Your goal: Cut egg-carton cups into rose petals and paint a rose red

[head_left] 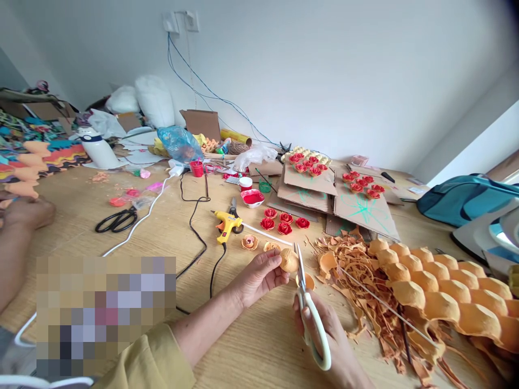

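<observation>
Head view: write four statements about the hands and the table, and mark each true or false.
The left hand holds an orange carton cup. True.
The right hand is empty. False: it holds pale-handled scissors, blades at the cup.
A yellow glue gun lies on the wooden table. True.
The paper roses beside the glue gun are blue. False: they are red.

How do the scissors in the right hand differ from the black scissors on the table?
The pale-handled scissors have whitish handles; the black scissors are dark. The pale-handled scissors are held in the right hand, blades at the orange cup; the black scissors lie untouched on the table. Both have loop handles.
</observation>
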`<state>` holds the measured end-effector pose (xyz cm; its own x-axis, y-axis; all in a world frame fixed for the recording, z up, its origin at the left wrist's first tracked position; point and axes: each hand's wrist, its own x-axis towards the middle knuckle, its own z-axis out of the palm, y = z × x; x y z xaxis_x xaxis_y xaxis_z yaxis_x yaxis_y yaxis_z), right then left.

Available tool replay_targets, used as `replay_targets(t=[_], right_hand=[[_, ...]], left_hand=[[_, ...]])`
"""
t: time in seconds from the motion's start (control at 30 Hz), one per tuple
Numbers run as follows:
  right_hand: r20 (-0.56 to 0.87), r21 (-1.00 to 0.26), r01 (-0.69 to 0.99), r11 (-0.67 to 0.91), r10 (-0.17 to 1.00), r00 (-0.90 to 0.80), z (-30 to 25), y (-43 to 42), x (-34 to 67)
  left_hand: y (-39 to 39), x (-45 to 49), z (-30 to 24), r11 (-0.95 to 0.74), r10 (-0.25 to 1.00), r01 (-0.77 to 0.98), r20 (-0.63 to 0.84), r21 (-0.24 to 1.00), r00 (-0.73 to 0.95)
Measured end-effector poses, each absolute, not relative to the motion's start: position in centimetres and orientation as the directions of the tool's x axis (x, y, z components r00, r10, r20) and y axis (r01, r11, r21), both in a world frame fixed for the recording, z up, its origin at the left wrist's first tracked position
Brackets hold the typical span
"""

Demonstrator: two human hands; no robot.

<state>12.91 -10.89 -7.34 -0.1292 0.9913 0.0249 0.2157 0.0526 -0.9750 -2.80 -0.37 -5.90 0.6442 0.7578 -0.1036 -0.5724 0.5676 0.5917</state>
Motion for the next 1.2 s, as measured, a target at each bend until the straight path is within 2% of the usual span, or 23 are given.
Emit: replay_targets(t=[0.2, 0.37, 0.5, 0.6, 0.73, 1.0, 1.1, 1.2], right_hand=[[0.022, -0.975, 0.219, 0.048, 0.993, -0.118, -7.1, -11.0, 13.2], [-0.010, -0.967, 0.257, 0.002, 0.999, -0.046, -7.5, -11.9, 13.1], [-0.088, -0.968, 0.234, -0.087, 0.996, 0.007, -9.3, -13.9, 12.8], [-0.070, -0.977, 0.193, -0.088, 0.993, 0.097, -11.1, -15.2, 12.2], [-0.045, -0.973, 0.217, -0.082, 0.985, 0.169, -12.0, -15.9, 11.3], [0.054, -0.951, 0.305, -0.059, 0.936, 0.348, -11.4, -15.5, 12.4], [0.061, -0.934, 0.350, -0.078, 0.927, 0.370, -11.5, -15.5, 13.0], [0.089, -0.914, 0.396, -0.085, 0.912, 0.401, -11.3, -15.5, 12.9]], left_hand=[[0.2, -2.5, -5.8, 0.558, 0.745, -0.552, -0.081, 0.619, 0.662], [0.3, -2.8, -6.7, 0.597, 0.722, -0.519, -0.128, 0.612, 0.680], [-0.5, -3.0, -8.3, 0.681, 0.648, -0.463, -0.174, 0.567, 0.741], [-1.1, -3.0, -9.0, 0.740, 0.579, -0.424, -0.175, 0.522, 0.796], [-1.4, -3.1, -9.3, 0.767, 0.532, -0.397, -0.155, 0.505, 0.832], [-1.6, -3.1, -9.4, 0.715, 0.525, -0.335, -0.156, 0.613, 0.837], [-1.7, -2.8, -9.1, 0.645, 0.511, -0.268, -0.143, 0.716, 0.848], [-2.2, -2.5, -9.2, 0.499, 0.486, -0.174, -0.107, 0.849, 0.868]])
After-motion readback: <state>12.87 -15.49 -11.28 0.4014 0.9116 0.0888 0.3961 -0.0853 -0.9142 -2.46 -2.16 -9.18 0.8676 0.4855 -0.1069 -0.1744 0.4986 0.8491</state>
